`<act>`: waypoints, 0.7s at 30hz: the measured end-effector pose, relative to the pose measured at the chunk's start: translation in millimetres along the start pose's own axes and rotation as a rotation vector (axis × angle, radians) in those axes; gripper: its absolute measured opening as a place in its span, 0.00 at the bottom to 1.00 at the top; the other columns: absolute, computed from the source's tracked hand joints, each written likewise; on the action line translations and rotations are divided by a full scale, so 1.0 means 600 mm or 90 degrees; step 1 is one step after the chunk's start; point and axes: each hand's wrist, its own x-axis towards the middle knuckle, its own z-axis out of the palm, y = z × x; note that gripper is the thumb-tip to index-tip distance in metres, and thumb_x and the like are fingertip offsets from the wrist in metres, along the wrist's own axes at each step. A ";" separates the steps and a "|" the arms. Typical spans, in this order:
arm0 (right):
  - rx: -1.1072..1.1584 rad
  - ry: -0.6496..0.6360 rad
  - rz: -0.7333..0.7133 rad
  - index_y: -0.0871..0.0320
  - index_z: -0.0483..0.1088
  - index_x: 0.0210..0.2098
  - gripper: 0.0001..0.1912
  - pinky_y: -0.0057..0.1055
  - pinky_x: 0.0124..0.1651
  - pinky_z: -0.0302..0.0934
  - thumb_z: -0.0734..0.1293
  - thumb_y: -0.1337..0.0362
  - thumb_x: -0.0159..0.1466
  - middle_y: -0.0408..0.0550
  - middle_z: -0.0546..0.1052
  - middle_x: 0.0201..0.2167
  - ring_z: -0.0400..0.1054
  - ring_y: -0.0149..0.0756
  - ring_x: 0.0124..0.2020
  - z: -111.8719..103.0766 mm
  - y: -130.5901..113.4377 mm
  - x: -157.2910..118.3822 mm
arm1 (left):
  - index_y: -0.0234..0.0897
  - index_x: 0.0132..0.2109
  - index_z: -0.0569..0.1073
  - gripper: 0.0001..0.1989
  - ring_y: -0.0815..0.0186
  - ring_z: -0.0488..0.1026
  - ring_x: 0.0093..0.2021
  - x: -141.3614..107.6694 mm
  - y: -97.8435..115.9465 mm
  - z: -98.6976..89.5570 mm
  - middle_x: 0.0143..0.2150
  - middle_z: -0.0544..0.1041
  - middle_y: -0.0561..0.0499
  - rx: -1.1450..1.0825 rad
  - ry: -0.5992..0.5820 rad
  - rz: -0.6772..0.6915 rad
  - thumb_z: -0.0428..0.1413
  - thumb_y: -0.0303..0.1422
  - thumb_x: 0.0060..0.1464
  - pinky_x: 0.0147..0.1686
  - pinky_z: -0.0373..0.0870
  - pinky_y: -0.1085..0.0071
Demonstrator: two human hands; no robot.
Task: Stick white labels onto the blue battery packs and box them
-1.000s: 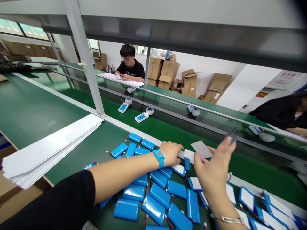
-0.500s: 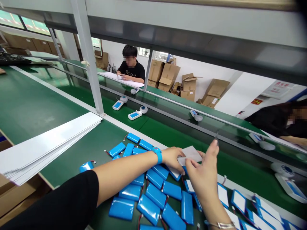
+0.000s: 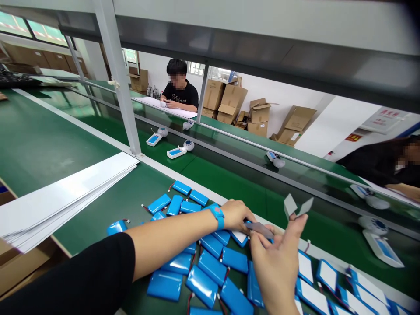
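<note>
My left hand (image 3: pixel 234 214), with a blue wristband, is closed at the edge of a blue battery pack (image 3: pixel 248 222), which the fingers mostly hide. My right hand (image 3: pixel 275 258) pinches a thin greyish-white pad (image 3: pixel 260 229) between thumb and fingers, just over that pack. Two small pale paper slips (image 3: pixel 290 205) stand up from the tip of a raised right finger. Around and below my hands lie several bare blue battery packs (image 3: pixel 201 286) with short wires. To the right are several battery packs with white pads (image 3: pixel 311 295) on top.
A stack of long white sheets (image 3: pixel 68 192) lies at left beside a metal post (image 3: pixel 120 78). Beyond the table edge runs a green conveyor belt (image 3: pixel 226 175) carrying white handheld devices (image 3: pixel 177 152). Two people sit across it. An overhead shelf (image 3: pixel 229 39) spans the top.
The pad between my hands has tilted from face-up to nearly edge-on. My right hand has turned, bringing the slips on its finger into sight. Devices on the belt have shifted.
</note>
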 end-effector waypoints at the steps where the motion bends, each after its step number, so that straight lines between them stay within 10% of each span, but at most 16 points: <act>1: 0.016 0.003 0.017 0.45 0.27 0.73 0.55 0.34 0.40 0.74 0.69 0.61 0.61 0.62 0.42 0.74 0.72 0.36 0.43 -0.003 -0.003 -0.001 | 0.51 0.50 0.81 0.17 0.58 0.76 0.52 0.000 -0.002 0.000 0.48 0.83 0.55 0.013 0.005 -0.001 0.67 0.40 0.52 0.48 0.66 0.70; 12: 0.034 0.089 0.183 0.31 0.19 0.69 0.73 0.50 0.44 0.74 0.78 0.55 0.45 0.41 0.33 0.75 0.56 0.63 0.67 -0.115 -0.044 0.026 | 0.52 0.50 0.80 0.14 0.61 0.77 0.50 -0.014 -0.006 -0.053 0.49 0.82 0.56 0.064 -0.039 0.075 0.64 0.39 0.56 0.49 0.68 0.70; 17: 0.063 0.089 0.200 0.33 0.19 0.70 0.73 0.55 0.42 0.75 0.78 0.53 0.47 0.47 0.31 0.75 0.57 0.69 0.65 -0.098 -0.013 -0.006 | 0.45 0.38 0.83 0.08 0.61 0.77 0.41 -0.118 -0.021 -0.112 0.37 0.82 0.54 0.078 -0.026 0.073 0.68 0.39 0.49 0.45 0.69 0.70; 21: 0.091 0.041 0.178 0.35 0.21 0.71 0.67 0.43 0.41 0.76 0.76 0.53 0.53 0.48 0.31 0.75 0.59 0.62 0.65 -0.043 -0.019 -0.024 | 0.44 0.38 0.83 0.08 0.55 0.71 0.54 -0.185 -0.025 -0.098 0.50 0.79 0.48 0.083 0.039 0.039 0.68 0.41 0.52 0.55 0.66 0.62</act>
